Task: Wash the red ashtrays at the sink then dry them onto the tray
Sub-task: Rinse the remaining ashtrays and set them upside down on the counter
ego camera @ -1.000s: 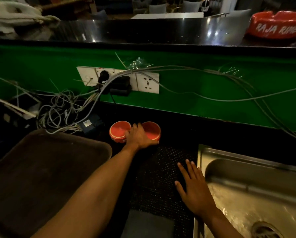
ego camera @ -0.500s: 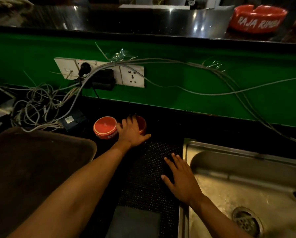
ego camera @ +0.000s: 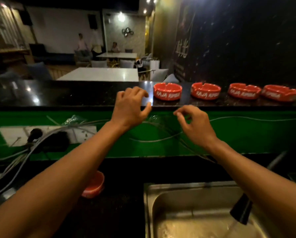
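Observation:
Several red ashtrays with white lettering stand in a row on the black bar top; the nearest ashtray (ego camera: pixel 167 91) is just right of my left hand (ego camera: pixel 131 107), and a second ashtray (ego camera: pixel 205 91) sits further right. My left hand is raised to the bar edge, fingers curled apart, holding nothing. My right hand (ego camera: pixel 194 125) hovers lower, in front of the green panel, also empty with fingers loosely bent. Another red ashtray (ego camera: pixel 94 185) rests upside down on the lower counter, partly hidden by my left forearm. The steel sink (ego camera: pixel 191 188) is at the bottom right with water in it.
A black tap spout (ego camera: pixel 241 213) runs water into the sink under my right forearm. White sockets (ego camera: pixel 46 134) and tangled cables line the green panel on the left. Behind the bar top are tables, chairs and seated people.
The view has lifted from the lower counter to the bar top. My left hand let go of the ashtrays by the tray and rose to the bar edge; my right hand left the mat and rose too.

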